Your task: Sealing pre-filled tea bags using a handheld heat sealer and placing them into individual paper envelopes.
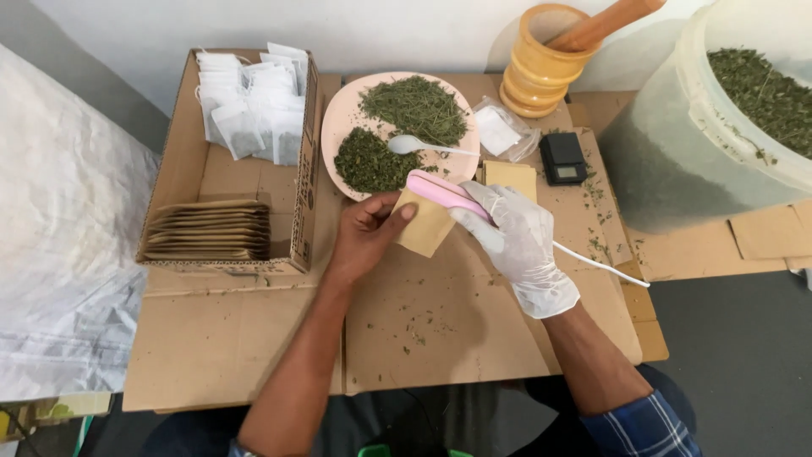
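Sealing a small brown pouch with a pink hand sealer over the cardboard-covered counter [440, 338].

A large translucent tub [677, 161] of dried green leaf stands at the far right; a cardboard box [190, 161] at left holds white filter bags [254, 101] and a stack of brown pouches [210, 230]. Between them sit a pink plate [338, 114] of two herb piles with a white spoon [414, 145], a wooden mortar [541, 59] and a small black scale [563, 158]. The bare left hand [365, 237] pinches the brown pouch [425, 225] just below the plate; the gloved right hand [518, 241] is closed round the corded pink sealer [444, 192], set at the pouch's top edge. The step appears to be sealing; next calls for a steady, even press along that edge.
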